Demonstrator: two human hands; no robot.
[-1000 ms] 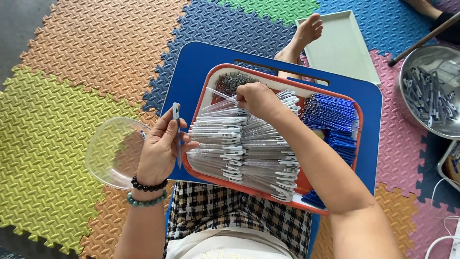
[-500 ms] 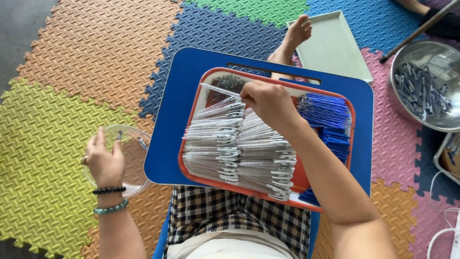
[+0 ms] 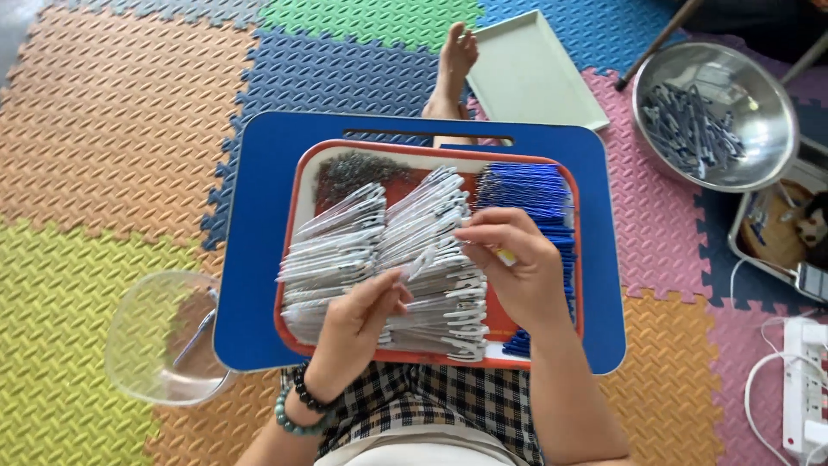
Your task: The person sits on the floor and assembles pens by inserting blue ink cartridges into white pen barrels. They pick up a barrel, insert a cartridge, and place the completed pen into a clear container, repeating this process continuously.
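Left hand back from the clear bowl to the red tray — both hands pinching one white pen barrel; right hand curled over the stack.

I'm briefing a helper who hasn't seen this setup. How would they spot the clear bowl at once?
Start at the blue lap table over the person's legs. Off its lower left corner, on the yellow foam mat, sits the clear bowl. Unlike the steel bowl heaped with pens at upper right, it is see-through plastic and holds one pen.
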